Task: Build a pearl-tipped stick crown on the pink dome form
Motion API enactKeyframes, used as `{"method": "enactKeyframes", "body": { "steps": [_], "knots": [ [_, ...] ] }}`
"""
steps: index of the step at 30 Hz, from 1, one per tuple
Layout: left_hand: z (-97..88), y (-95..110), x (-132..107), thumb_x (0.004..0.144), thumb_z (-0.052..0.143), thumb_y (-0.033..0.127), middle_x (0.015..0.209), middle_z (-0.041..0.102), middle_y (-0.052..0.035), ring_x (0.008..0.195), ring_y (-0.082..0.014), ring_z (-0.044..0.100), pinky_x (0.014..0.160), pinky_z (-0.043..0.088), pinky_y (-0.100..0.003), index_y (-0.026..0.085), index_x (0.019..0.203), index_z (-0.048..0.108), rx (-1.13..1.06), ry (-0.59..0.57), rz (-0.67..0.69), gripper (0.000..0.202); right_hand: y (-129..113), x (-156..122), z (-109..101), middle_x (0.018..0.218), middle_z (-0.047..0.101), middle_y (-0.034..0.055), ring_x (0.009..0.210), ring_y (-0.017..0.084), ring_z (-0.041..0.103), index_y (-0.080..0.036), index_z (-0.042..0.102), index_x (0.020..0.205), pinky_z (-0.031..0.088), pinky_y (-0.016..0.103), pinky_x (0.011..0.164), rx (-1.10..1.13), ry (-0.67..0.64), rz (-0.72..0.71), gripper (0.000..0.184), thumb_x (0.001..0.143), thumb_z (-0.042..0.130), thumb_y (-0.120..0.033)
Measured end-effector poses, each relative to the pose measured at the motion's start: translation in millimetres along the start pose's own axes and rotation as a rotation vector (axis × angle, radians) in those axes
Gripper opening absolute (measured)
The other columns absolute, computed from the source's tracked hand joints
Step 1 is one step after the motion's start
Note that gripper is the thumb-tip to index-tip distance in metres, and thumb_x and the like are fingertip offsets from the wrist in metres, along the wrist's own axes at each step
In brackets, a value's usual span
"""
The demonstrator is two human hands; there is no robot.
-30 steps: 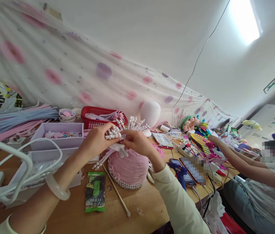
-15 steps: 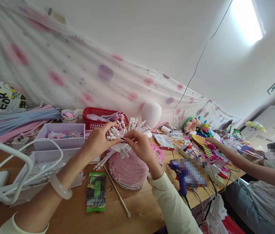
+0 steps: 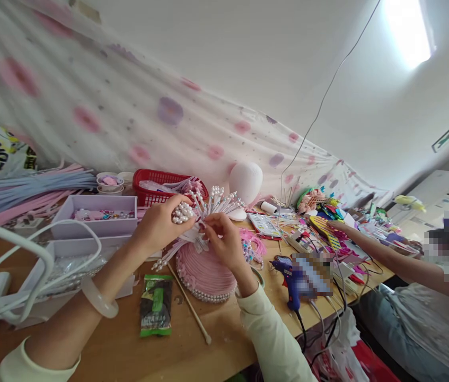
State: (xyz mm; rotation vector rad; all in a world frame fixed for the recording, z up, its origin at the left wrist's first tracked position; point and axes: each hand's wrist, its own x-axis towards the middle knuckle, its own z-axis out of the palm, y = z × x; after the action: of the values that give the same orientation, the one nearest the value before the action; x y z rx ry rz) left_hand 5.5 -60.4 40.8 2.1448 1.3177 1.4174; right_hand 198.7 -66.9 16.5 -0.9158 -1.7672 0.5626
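Note:
My left hand (image 3: 164, 223) is closed around a bunch of white pearl-tipped stems (image 3: 183, 212), the pearl heads bulging out by the thumb. My right hand (image 3: 226, 244) is beside it, fingers bent and pinched together at the white stems' lower part; what they pinch is too small to make out. More pearl stems (image 3: 218, 199) fan out behind the right fingers. Beneath both hands, a pink pleated dome (image 3: 206, 270) edged with pearls stands on the wooden table (image 3: 192, 355). Other pearl-tipped stems (image 3: 164, 260) stick out to its left.
A glue gun (image 3: 291, 281) lies right of the dome, near a phone (image 3: 314, 276). Left are a stick (image 3: 192, 313), a green-black packet (image 3: 156, 305) and white boxes (image 3: 95, 228). Behind stand a red basket (image 3: 144, 183) and a white foam head (image 3: 246, 183). A co-worker's arm (image 3: 391, 252) reaches in.
My right hand's fingers have drawn slightly away from my left thumb and lower on the stems. My left hand still grips the bunch. The view has shifted slightly.

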Motion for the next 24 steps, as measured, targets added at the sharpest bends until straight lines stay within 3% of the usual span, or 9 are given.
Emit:
{"method": "enactKeyframes", "body": {
  "steps": [5,7,12,24],
  "knots": [
    [-0.7,1,1,0.077,0.064,0.043,0.091,0.076,-0.003,0.074,-0.02,0.068,0.068,0.046,-0.029,0.02,0.105,0.065,0.014,-0.024,-0.016,0.036,17,-11,-14,0.062,0.053,-0.0046,0.053,0.011,0.046,-0.021,0.06,0.091,0.037,0.025,0.053,-0.068,0.423,-0.026,0.021,0.095,0.053,-0.04],
    [-1.1,2,1,0.076,0.065,0.044,0.089,0.075,-0.0024,0.073,-0.0198,0.067,0.067,0.046,-0.028,0.021,0.104,0.064,0.025,-0.017,-0.027,0.036,22,-14,-22,0.06,0.049,-0.0051,0.054,0.012,0.044,-0.021,0.059,0.085,0.035,0.025,0.053,-0.086,0.516,0.002,0.027,0.094,0.052,-0.045],
    [-1.4,2,0,0.076,0.065,0.045,0.089,0.075,-0.002,0.078,-0.0205,0.069,0.069,0.047,-0.028,0.022,0.101,0.064,0.015,-0.005,-0.005,0.035,30,-24,-32,0.059,0.047,-0.004,0.059,0.013,0.044,-0.021,0.054,0.072,0.035,0.025,0.056,-0.162,0.507,0.074,0.039,0.096,0.045,-0.051],
    [-6.3,4,1,0.074,0.063,0.049,0.083,0.074,-0.0015,0.07,-0.0192,0.066,0.066,0.047,-0.028,0.022,0.096,0.062,0.019,-0.031,-0.024,0.035,26,-28,-27,0.063,0.056,-0.0021,0.064,0.015,0.051,-0.02,0.057,0.066,0.038,0.028,0.064,-0.169,0.432,0.149,0.034,0.09,0.052,-0.042]
  ]
}}
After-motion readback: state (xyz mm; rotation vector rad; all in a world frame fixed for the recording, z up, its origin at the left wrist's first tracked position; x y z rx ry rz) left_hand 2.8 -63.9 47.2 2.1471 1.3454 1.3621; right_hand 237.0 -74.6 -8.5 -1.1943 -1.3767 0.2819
